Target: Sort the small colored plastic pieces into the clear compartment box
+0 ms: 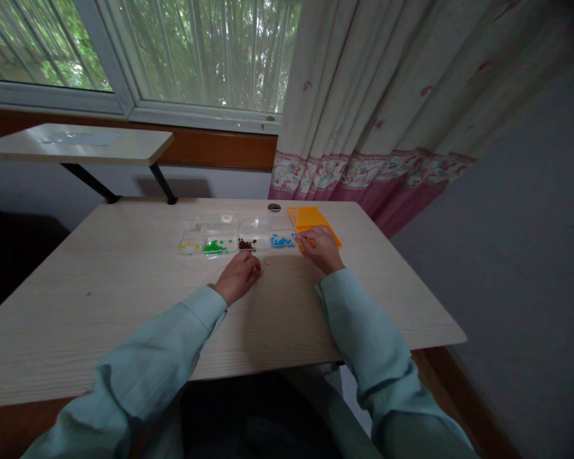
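Observation:
A clear compartment box (229,224) lies on the pale wooden table (124,299), with yellow beads (188,245), green beads (215,246), brown beads (247,243) and blue beads (282,241) in its front row. My left hand (239,275) rests curled on the table just in front of the brown beads. My right hand (319,247) has its fingers closed at the near edge of an orange flat board (309,218), right of the blue beads. What the fingers pinch is too small to make out.
A small speck (268,262) lies on the table between my hands. A round cable hole (274,207) sits near the far edge. A raised side shelf (76,145) stands at the back left under the window. A curtain (387,108) hangs at the right.

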Action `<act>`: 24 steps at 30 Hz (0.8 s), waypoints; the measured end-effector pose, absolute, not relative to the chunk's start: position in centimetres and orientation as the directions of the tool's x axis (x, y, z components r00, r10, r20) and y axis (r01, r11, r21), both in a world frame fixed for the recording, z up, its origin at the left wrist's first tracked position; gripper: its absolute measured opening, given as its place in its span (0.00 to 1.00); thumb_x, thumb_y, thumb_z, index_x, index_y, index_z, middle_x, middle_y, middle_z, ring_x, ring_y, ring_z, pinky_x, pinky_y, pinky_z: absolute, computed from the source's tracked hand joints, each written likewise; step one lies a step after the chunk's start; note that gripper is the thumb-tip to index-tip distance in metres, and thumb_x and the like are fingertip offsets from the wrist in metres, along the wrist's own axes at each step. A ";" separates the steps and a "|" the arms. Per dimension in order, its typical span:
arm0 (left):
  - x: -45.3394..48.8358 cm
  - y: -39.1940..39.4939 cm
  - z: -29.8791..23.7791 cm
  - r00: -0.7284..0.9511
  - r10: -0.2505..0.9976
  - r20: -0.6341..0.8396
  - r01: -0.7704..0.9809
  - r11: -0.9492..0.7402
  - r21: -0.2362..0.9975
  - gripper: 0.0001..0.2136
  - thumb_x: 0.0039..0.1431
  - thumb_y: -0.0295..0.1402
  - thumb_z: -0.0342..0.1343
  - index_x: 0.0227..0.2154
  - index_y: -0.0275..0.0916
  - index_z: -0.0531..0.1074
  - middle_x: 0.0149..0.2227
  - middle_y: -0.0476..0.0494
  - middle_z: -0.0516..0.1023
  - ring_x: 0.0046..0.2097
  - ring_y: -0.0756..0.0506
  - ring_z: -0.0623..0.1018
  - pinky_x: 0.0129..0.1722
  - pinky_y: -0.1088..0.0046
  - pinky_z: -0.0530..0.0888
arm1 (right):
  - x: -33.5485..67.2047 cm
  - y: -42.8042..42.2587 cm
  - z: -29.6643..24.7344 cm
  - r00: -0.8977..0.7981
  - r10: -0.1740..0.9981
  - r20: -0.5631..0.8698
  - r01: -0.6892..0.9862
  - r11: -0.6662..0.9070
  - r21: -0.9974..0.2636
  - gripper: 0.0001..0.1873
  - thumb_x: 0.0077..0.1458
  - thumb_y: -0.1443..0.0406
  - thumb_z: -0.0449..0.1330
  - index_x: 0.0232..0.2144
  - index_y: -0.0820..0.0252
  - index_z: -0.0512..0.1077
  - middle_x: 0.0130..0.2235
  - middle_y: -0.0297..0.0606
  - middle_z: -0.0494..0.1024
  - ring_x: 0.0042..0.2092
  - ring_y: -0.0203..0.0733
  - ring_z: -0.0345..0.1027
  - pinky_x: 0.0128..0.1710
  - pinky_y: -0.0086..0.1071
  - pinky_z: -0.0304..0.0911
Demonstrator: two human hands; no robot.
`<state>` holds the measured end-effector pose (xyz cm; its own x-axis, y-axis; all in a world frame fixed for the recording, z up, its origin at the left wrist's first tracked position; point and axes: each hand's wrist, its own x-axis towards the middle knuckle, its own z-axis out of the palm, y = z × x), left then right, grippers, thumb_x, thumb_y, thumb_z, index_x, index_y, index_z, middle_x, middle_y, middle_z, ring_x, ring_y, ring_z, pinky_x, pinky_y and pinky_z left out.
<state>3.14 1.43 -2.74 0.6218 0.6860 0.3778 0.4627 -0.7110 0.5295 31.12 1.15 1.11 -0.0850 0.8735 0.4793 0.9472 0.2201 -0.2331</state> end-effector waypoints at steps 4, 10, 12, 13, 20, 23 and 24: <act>3.3 1.4 -2.6 0.596 0.707 0.380 0.462 -0.689 0.558 0.05 0.61 0.31 0.51 0.32 0.37 0.70 0.35 0.42 0.68 0.39 0.44 0.70 0.41 0.67 0.68 | 30.6 1.0 1.0 -0.111 0.844 0.525 0.936 0.265 -0.229 0.15 0.62 0.60 0.54 0.36 0.60 0.79 0.35 0.41 0.79 0.41 0.46 0.66 0.43 0.38 0.56; 3.5 2.1 -2.7 0.384 0.894 0.230 0.286 -0.352 0.891 0.11 0.59 0.41 0.53 0.31 0.37 0.70 0.29 0.47 0.73 0.28 0.50 0.69 0.29 0.74 0.65 | 27.1 0.7 -0.3 -0.238 0.787 0.569 0.850 0.452 -0.270 0.15 0.63 0.60 0.53 0.39 0.58 0.78 0.34 0.41 0.78 0.39 0.43 0.66 0.41 0.36 0.56; 3.5 2.3 -2.4 0.344 0.929 0.134 0.123 -0.186 0.975 0.15 0.56 0.46 0.55 0.31 0.37 0.70 0.28 0.48 0.75 0.26 0.51 0.69 0.27 0.75 0.65 | 25.6 0.6 -0.8 -0.310 0.768 0.560 0.801 0.528 -0.281 0.15 0.64 0.60 0.52 0.38 0.57 0.78 0.33 0.40 0.78 0.38 0.42 0.66 0.41 0.36 0.56; 3.5 2.4 -2.2 0.337 0.936 0.099 0.049 -0.123 0.991 0.16 0.54 0.47 0.57 0.31 0.37 0.69 0.28 0.47 0.76 0.25 0.52 0.69 0.26 0.76 0.65 | 24.9 0.6 -1.0 -0.336 0.759 0.558 0.782 0.555 -0.284 0.15 0.64 0.60 0.51 0.38 0.56 0.78 0.32 0.40 0.77 0.38 0.42 0.65 0.40 0.36 0.56; 3.6 2.3 -1.4 0.331 0.943 0.026 -0.129 0.018 0.992 0.21 0.47 0.46 0.64 0.38 0.36 0.68 0.25 0.50 0.77 0.22 0.53 0.71 0.23 0.79 0.65 | 23.1 0.1 -1.1 -0.428 0.725 0.540 0.709 0.640 -0.297 0.13 0.63 0.59 0.54 0.44 0.55 0.76 0.31 0.38 0.76 0.37 0.43 0.65 0.39 0.36 0.56; 3.6 2.3 -1.6 0.340 0.940 0.038 -0.111 0.000 0.994 0.22 0.48 0.46 0.64 0.40 0.35 0.67 0.25 0.50 0.77 0.22 0.53 0.72 0.24 0.79 0.67 | 23.0 0.1 -1.0 -0.428 0.730 0.532 0.709 0.637 -0.303 0.13 0.62 0.58 0.55 0.42 0.55 0.77 0.30 0.38 0.75 0.36 0.42 0.65 0.39 0.36 0.55; 3.6 2.3 -1.6 0.346 0.937 0.044 -0.102 -0.009 0.995 0.22 0.48 0.46 0.63 0.40 0.35 0.67 0.25 0.50 0.77 0.22 0.52 0.72 0.24 0.78 0.67 | 22.9 0.0 -1.0 -0.425 0.733 0.532 0.711 0.634 -0.305 0.13 0.62 0.58 0.55 0.42 0.56 0.77 0.30 0.38 0.75 0.36 0.42 0.65 0.39 0.36 0.55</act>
<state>3.60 2.31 -1.63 0.3459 0.9373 0.0436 -0.1021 -0.0086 0.9947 22.92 0.04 -1.01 -0.4248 0.7326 0.5319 0.7108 0.6337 -0.3052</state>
